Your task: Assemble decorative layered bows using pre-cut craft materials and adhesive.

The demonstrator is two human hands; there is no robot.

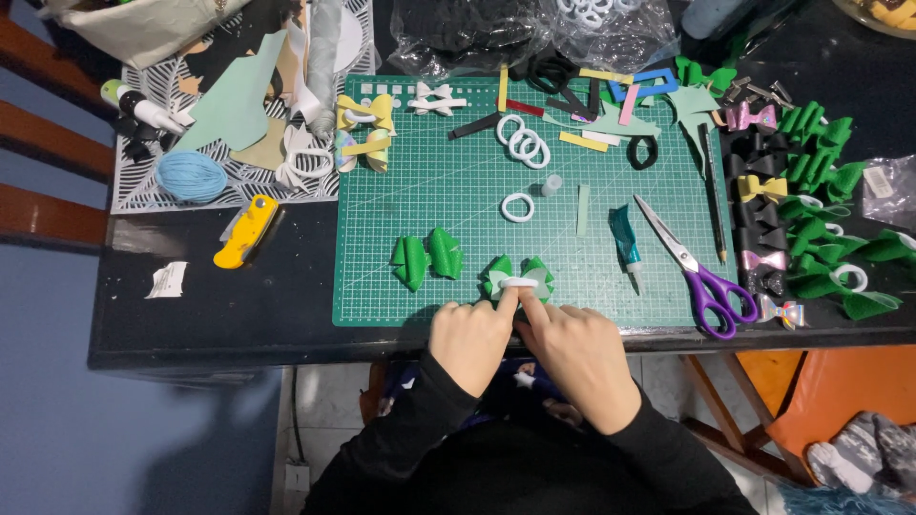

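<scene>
A small green and white bow (516, 275) lies near the front edge of the green cutting mat (420, 181). A white ring sits across its middle. My left hand (470, 340) and my right hand (575, 353) are side by side, with a fingertip of each pressing on the bow's white middle. To the left of it on the mat lies a plain green bow (426, 257), apart from both hands.
A white ring (517, 207), a pale green strip (583, 210), a teal glue tube (626, 239), purple-handled scissors (697, 273) and a pencil (714, 195) lie on the mat's right side. Several finished bows (811, 205) cover the right. A yellow cutter (246, 231) and blue yarn (192, 175) lie to the left.
</scene>
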